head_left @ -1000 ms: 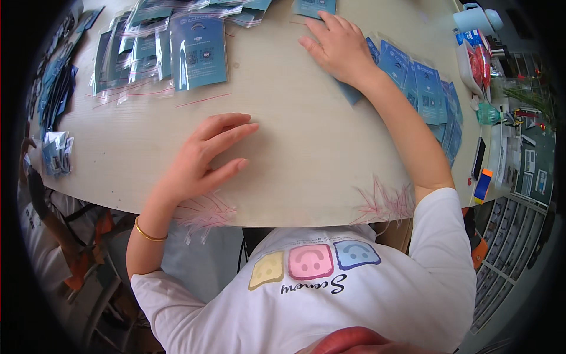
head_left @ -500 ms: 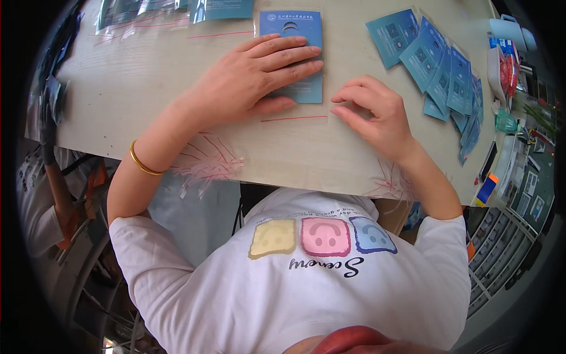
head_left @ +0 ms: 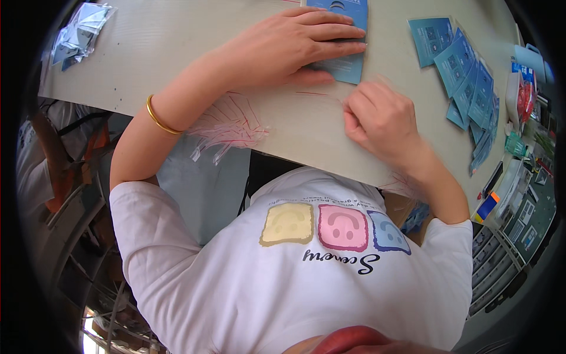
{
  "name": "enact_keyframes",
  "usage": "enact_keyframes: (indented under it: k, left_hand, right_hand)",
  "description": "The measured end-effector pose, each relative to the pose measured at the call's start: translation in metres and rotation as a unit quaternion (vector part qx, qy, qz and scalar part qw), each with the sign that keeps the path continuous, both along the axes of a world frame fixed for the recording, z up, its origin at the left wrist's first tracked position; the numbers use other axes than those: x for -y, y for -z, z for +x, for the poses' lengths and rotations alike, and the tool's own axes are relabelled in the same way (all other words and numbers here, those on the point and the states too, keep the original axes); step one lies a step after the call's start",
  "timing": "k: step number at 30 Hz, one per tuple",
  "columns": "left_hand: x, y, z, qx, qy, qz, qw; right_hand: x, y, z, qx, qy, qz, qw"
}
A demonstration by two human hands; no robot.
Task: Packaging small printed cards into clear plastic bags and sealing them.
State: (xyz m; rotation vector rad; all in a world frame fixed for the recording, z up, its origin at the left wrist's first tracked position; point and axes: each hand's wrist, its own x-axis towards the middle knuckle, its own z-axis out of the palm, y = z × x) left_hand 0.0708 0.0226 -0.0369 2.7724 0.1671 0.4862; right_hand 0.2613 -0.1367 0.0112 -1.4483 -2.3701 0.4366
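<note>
My left hand (head_left: 295,44) lies flat, fingers stretched out, on a blue card (head_left: 348,66) in a clear sleeve, covering much of it. Below the card's near edge runs a thin red-lined clear strip (head_left: 312,93); its right end reaches the fingers of my right hand (head_left: 380,112). That hand is curled in a pinch and slightly blurred, apparently gripping the strip's end, though the fingertips are mostly hidden. Under my left forearm, a heap of clear strips with red lines (head_left: 230,127) hangs over the table's front edge.
Several sleeved blue cards (head_left: 466,76) are fanned out at the right. More sleeved pieces (head_left: 82,32) lie at the far left. Another bunch of red-lined strips (head_left: 401,182) is below my right wrist. A light-blue cup (head_left: 533,62) and a grey rack (head_left: 495,259) stand along the right side.
The view has shifted, so the table sits higher and farther right. My right hand has closed from a loose open pinch at the strip's end. My left hand stays on the card.
</note>
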Motion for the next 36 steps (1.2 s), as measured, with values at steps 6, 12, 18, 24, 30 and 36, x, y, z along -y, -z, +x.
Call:
enact_keyframes:
  k: [6, 12, 18, 24, 30, 36]
  left_hand:
    - [-0.004, -0.002, 0.002, 0.032, 0.044, -0.046, 0.997]
    - [-0.004, 0.000, 0.000, 0.035, 0.047, -0.035, 0.998]
    - [-0.005, 0.004, -0.001, 0.057, 0.048, -0.034, 0.997]
    - [-0.003, 0.000, 0.000, 0.029, 0.036, -0.048, 0.998]
    - [-0.004, -0.004, 0.000, 0.026, 0.029, -0.050, 0.998]
    - [-0.005, -0.009, 0.002, 0.003, 0.037, -0.082, 0.996]
  right_hand:
    - [0.009, 0.006, -0.064, -0.157, -0.098, -0.008, 0.983]
    - [-0.009, 0.027, -0.079, -0.113, -0.072, 0.029, 0.991]
    - [-0.014, -0.002, -0.025, -0.137, -0.006, 0.073, 0.988]
    - [-0.012, 0.002, 0.024, -0.119, 0.085, 0.086, 0.985]
    - [-0.012, 0.001, 0.005, -0.121, 0.004, 0.100, 0.988]
    - [-0.017, 0.017, 0.014, -0.093, 0.003, 0.126, 0.988]
